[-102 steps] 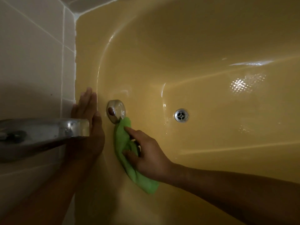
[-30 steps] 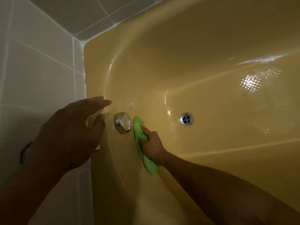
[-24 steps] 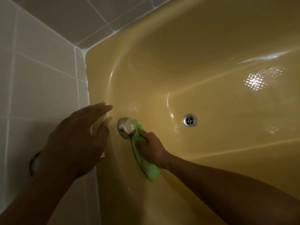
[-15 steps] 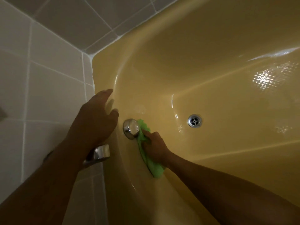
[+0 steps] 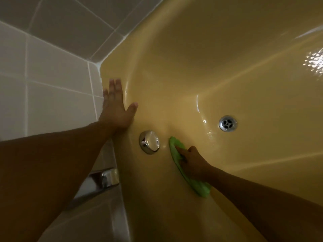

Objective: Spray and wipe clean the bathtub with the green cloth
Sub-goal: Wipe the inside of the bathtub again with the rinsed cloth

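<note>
- Bathtub (image 5: 209,58): yellow and glossy. We look down into its end wall and floor. A bright patch of reflected light lies at 3 o'clock in the view.
- Green cloth (image 5: 201,187): we find it pressed against the inner end wall, just beside the overflow cap at that cap's 4 o'clock. It runs as a long strip from 11 o'clock to 5 o'clock under the right hand, with both ends showing.
- Right hand (image 5: 194,159): on top of the cloth, with the forefinger stretched along it toward 10 o'clock. The other fingers are curled down onto the fabric and hold it to the wall.
- Left hand (image 5: 114,109): palm flat on the tub rim at the cap's 11 o'clock. The fingers are straight and close together, the thumb is spread wide, and it holds nothing.
- Overflow cap (image 5: 149,142): round chrome, near the centre of the view, apart from both hands.
- Drain (image 5: 228,123): chrome, on the tub floor at the cap's 2 o'clock, well apart from the cloth.
- Tap (image 5: 103,179): chrome spout at 7 o'clock of the cap, partly behind the left forearm.
- Wall tiles (image 5: 52,102): pale, meeting the rim from 9 to 12 o'clock.
</note>
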A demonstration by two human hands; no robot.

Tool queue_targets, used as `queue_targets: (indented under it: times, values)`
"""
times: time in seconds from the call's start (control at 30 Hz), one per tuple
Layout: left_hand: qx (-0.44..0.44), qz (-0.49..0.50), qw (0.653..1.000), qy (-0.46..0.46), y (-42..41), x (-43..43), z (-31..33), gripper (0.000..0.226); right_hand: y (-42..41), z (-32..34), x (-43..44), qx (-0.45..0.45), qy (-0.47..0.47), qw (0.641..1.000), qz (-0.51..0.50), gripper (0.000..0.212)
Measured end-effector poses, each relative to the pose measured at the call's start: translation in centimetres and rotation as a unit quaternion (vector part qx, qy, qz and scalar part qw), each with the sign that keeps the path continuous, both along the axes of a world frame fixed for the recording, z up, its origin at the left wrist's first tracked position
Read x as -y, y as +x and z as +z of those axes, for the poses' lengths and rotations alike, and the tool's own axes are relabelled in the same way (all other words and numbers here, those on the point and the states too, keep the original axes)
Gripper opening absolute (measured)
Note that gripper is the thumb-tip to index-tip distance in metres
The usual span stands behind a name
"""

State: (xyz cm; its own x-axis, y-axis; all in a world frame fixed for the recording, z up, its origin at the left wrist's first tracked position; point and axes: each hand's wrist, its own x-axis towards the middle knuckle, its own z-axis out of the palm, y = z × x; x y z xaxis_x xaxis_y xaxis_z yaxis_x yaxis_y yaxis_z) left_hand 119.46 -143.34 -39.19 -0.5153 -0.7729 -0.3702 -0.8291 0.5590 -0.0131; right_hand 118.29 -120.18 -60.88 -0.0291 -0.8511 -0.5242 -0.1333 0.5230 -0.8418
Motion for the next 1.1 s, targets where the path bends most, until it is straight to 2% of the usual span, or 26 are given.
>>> queue_targets:
  times: [0.13,0.27,0.33,0.5,0.63,0.73,0.87,0.97,1.03,1.1]
  values:
    - [-0.044,-0.036,0.993,-0.102,0.2,0.4,-2.6,0.092,0.5,-3.4,-1.1,-0.040,0.037,0.999,0.008,0.060]
    - [-0.051,-0.064,0.989,-0.121,-0.2,1.5,-3.2,0.093,-0.3,-6.6,-3.8,-0.062,0.118,0.986,0.103,0.071]
    - [-0.060,-0.069,0.989,-0.117,-0.3,1.8,-3.2,0.092,-0.6,-6.9,-5.0,-0.051,0.095,0.988,0.108,0.070]
    - [-0.072,-0.086,0.988,-0.109,-1.0,2.9,-3.0,0.089,-0.4,-6.0,-6.4,-0.041,-0.056,0.994,0.086,0.064]
    - [-0.078,-0.102,0.987,-0.101,-1.4,3.7,-3.0,0.090,-0.8,-9.2,-4.1,-0.122,-0.070,0.987,0.073,0.067]
    - [-0.086,-0.114,0.985,-0.100,-1.6,4.3,-3.0,0.090,-1.8,-11.4,-2.0,-0.207,-0.013,0.978,0.037,0.067]
    - [-0.101,-0.127,0.982,-0.093,-1.4,4.7,-3.2,0.089,-4.1,-12.3,-0.2,-0.310,0.092,0.946,-0.032,0.063]
    - [-0.111,-0.130,0.981,-0.087,-1.3,5.0,-3.1,0.085,-5.7,-12.0,1.0,-0.255,0.135,0.946,-0.147,0.059]
    - [-0.121,-0.128,0.981,-0.085,-1.3,5.1,-3.1,0.080,-6.2,-10.7,1.7,-0.169,0.074,0.958,-0.221,0.055]
    - [-0.130,-0.122,0.981,-0.082,-1.4,5.1,-3.0,0.075,-6.5,-7.9,2.5,-0.122,-0.031,0.959,-0.255,0.053]
